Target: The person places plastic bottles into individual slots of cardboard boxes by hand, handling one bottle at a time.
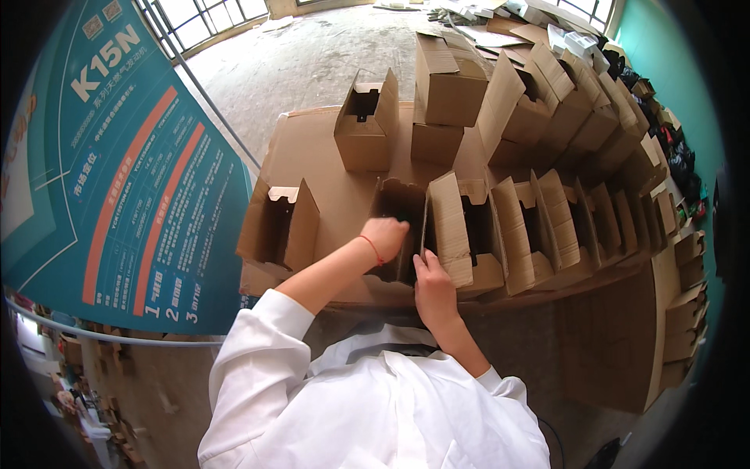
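An open cardboard box (396,194) stands in front of me at the near side of the cardboard-covered table. My left hand (385,237), a red string round its wrist, reaches over this box's opening with fingers curled closed; what they hold, if anything, is hidden. At the box's near right edge, my right hand (434,291) pinches the upright cardboard wall, fingers on top. Close against that side leans the raised flap of a neighbouring open box (451,227).
To the left stands another open box (301,234). Behind are a single open box (366,137) and two stacked boxes (447,86). Rows of open boxes (539,227) fill the right side. A teal printed banner (117,180) with a metal frame borders the table's left.
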